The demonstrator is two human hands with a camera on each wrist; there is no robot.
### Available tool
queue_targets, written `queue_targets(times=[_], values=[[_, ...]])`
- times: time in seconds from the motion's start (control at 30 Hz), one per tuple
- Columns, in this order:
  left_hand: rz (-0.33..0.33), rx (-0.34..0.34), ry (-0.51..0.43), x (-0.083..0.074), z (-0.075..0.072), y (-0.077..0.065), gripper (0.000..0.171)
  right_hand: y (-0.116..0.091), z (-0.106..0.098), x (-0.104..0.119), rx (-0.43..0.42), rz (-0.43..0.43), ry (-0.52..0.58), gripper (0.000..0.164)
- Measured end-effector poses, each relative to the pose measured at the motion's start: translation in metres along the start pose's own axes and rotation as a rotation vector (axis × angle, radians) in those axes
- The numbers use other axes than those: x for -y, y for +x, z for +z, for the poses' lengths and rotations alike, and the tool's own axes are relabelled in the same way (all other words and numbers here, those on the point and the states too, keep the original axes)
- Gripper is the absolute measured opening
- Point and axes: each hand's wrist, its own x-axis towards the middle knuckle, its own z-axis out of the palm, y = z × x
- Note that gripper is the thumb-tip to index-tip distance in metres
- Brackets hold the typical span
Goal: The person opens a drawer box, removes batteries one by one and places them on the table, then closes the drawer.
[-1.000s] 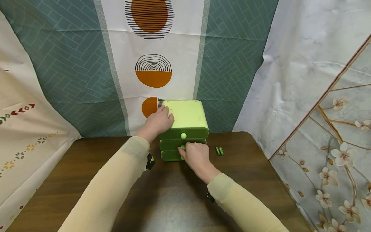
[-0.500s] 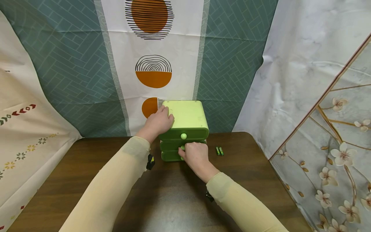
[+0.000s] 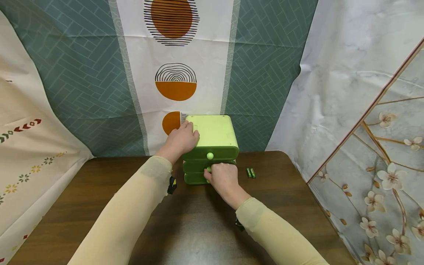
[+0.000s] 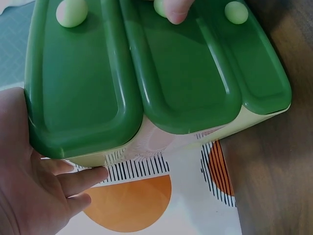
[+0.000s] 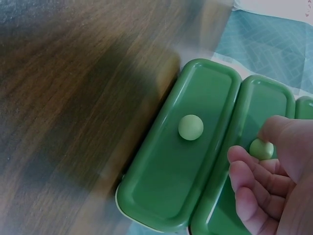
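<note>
Three dark green drawers (image 4: pixel 80 83) fill the near face of a small pale green drawer unit (image 3: pixel 215 130), which sits near the far edge of the table (image 3: pixel 198 228). All three look pushed in, so what they contain, if anything, is hidden.

The right hand (image 3: pixel 225 176) has its thumb and bent fingers closed on the middle knob (image 5: pixel 261 149); the top knob (image 3: pixel 210 156) and bottom knob (image 5: pixel 190 127) are untouched. The left hand (image 3: pixel 180 140) curves over the unit's top left edge, thumb on the top, fingers against the left side, apparently bracing it. I judge the step in hand to be working the middle drawer; drawing it out would call for a straight pull toward the near side while the left hand steadies the unit.

Two green batteries (image 3: pixel 253 173) lie side by side on the table, just right of the unit. Beyond the far edge hangs a patterned cloth (image 3: pixel 265 81).
</note>
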Motion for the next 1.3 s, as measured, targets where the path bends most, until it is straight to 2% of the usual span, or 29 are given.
queue_targets(times=[0.57, 1.07, 1.3], values=[[0.01, -0.019, 0.056, 0.0004, 0.001, -0.0009, 0.071, -0.0001, 0.0021, 0.0012, -0.023, -0.008, -0.01, 0.074], [0.002, -0.037, 0.033, 0.0015, 0.0033, -0.0007, 0.071, -0.0008, 0.0003, 0.0022, -0.029, -0.002, 0.006, 0.073], [0.006, -0.024, 0.023, 0.0024, 0.0036, 0.0017, 0.073, -0.0019, -0.0005, 0.0032, -0.053, -0.001, -0.002, 0.072]])
